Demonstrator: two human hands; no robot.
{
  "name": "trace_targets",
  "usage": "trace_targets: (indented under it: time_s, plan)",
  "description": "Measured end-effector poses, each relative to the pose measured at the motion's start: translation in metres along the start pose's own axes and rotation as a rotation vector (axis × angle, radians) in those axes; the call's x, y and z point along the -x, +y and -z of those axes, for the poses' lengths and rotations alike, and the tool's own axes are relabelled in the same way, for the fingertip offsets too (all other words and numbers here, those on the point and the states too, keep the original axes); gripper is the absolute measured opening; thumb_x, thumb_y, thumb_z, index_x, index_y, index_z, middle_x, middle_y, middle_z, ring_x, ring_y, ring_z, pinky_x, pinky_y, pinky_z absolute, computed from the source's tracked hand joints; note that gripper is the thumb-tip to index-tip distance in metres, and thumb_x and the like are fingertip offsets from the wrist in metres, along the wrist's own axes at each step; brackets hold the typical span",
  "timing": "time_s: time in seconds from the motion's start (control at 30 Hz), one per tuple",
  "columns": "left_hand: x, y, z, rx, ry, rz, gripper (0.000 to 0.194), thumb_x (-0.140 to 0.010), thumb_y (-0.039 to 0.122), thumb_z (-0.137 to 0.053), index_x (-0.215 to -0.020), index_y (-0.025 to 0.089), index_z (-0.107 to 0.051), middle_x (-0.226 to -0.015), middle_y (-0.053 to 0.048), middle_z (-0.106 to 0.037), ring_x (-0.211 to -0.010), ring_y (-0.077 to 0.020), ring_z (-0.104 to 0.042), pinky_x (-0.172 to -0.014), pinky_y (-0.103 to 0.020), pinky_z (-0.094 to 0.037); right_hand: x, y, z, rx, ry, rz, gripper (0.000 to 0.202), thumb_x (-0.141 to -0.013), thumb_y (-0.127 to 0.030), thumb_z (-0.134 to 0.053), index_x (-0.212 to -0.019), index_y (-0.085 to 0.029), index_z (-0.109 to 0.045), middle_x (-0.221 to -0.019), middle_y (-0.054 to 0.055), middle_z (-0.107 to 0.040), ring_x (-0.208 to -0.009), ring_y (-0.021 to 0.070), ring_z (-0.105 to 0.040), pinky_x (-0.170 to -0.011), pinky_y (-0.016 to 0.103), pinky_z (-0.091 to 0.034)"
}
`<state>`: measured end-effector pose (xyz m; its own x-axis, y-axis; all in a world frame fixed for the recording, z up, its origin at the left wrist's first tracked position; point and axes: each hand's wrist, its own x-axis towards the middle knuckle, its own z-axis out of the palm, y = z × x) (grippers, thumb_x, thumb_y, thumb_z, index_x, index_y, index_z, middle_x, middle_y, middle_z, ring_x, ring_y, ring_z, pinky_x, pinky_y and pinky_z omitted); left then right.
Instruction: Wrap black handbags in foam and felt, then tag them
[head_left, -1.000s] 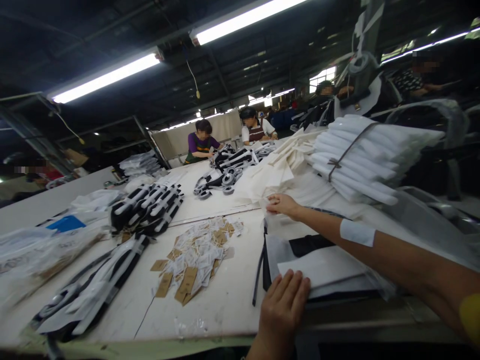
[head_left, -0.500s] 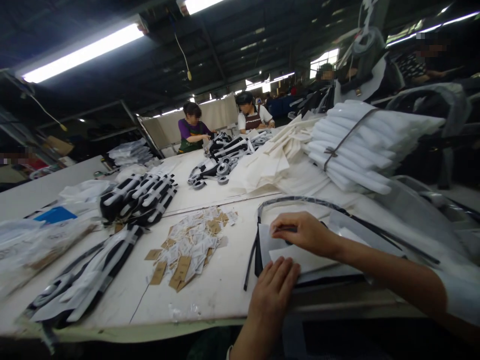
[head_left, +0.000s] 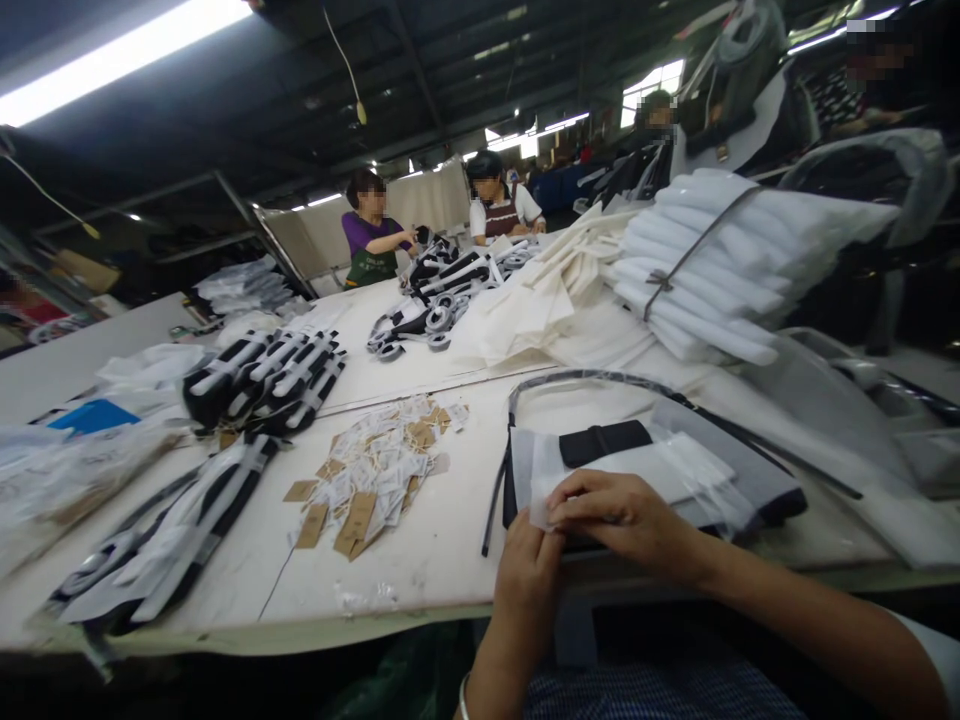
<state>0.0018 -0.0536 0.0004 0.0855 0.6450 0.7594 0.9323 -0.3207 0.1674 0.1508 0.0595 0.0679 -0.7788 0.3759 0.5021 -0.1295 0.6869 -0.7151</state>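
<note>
A black bag point(head_left: 784, 503) lies flat at the table's front edge, its long thin handle point(head_left: 592, 377) arched away from me. Over the bag are a thin white wrapping sheet point(head_left: 538, 462), a folded white piece point(head_left: 675, 463) and a black strap-like band point(head_left: 604, 441). My left hand point(head_left: 531, 565) is closed at the sheet's near left corner, fingertips pinching it. Right beside it, my right hand point(head_left: 626, 515) pinches the same corner between thumb and fingers. The fingertips of both hands nearly touch, and the exact grip is partly hidden.
Left of the bag lies a heap of tags point(head_left: 382, 465). Wrapped black straps point(head_left: 262, 375) and a wrapped bundle point(head_left: 172, 530) lie farther left. A tied stack of white foam sheets point(head_left: 697, 260) stands behind right. Two people point(head_left: 371, 235) work across the table point(head_left: 420, 610).
My right hand has moved down toward me, uncovering the black band. My left hand has drawn back slightly, and its flat fingers have closed on the sheet's corner.
</note>
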Motion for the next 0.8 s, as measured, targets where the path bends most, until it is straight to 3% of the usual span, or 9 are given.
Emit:
trace_targets:
  time_s: [0.17, 0.4, 0.53, 0.67, 0.8]
  plan:
    - [0.009, 0.001, -0.005, 0.065, 0.03, 0.135, 0.048, -0.091, 0.015, -0.051, -0.138, 0.013, -0.045, -0.114, -0.015, -0.068, -0.111, -0.0255, -0.064, -0.09, -0.04, -0.059, 0.009, -0.004, -0.001, 0.048, 0.029, 0.039, 0.024, -0.09, -0.01, -0.06, -0.105, -0.024, -0.075, -0.1, 0.005, -0.071, -0.093, 0.0129, -0.068, -0.084, 0.021, -0.056]
    - [0.01, 0.003, -0.008, 0.157, 0.073, 0.237, 0.039, -0.092, 0.036, -0.059, -0.125, 0.016, -0.053, -0.113, -0.014, -0.069, -0.107, -0.0244, -0.067, -0.09, -0.038, -0.06, 0.022, -0.006, -0.002, 0.086, -0.025, 0.126, 0.025, -0.092, -0.009, -0.056, -0.108, -0.021, -0.072, -0.1, 0.007, -0.071, -0.094, 0.014, -0.069, -0.085, 0.023, -0.057]
    - [0.008, 0.005, -0.005, 0.162, 0.078, 0.266, 0.042, -0.092, 0.032, -0.061, -0.13, 0.017, -0.05, -0.12, -0.014, -0.066, -0.113, -0.0234, -0.064, -0.093, -0.036, -0.059, 0.027, -0.003, -0.003, 0.145, -0.078, 0.205, 0.025, -0.093, -0.008, -0.053, -0.109, -0.017, -0.07, -0.101, 0.009, -0.07, -0.101, 0.0157, -0.067, -0.089, 0.026, -0.057]
    - [0.006, 0.005, -0.002, 0.096, 0.111, 0.184, 0.046, -0.09, 0.025, -0.063, -0.134, 0.018, -0.05, -0.139, -0.018, -0.052, -0.13, -0.0272, -0.053, -0.098, -0.039, -0.056, 0.029, 0.0, -0.005, 0.196, -0.078, 0.261, 0.022, -0.094, -0.008, -0.052, -0.107, -0.013, -0.069, -0.104, 0.012, -0.069, -0.105, 0.017, -0.065, -0.092, 0.028, -0.055]
    - [0.005, 0.002, -0.001, 0.099, 0.038, 0.002, 0.04, -0.095, 0.015, -0.052, -0.135, 0.014, -0.05, -0.127, -0.013, -0.065, -0.129, -0.0243, -0.054, -0.106, -0.045, -0.051, 0.032, -0.002, -0.006, 0.219, -0.104, 0.233, 0.022, -0.096, -0.01, -0.05, -0.108, -0.014, -0.068, -0.102, 0.011, -0.07, -0.1, 0.0161, -0.065, -0.09, 0.028, -0.056]
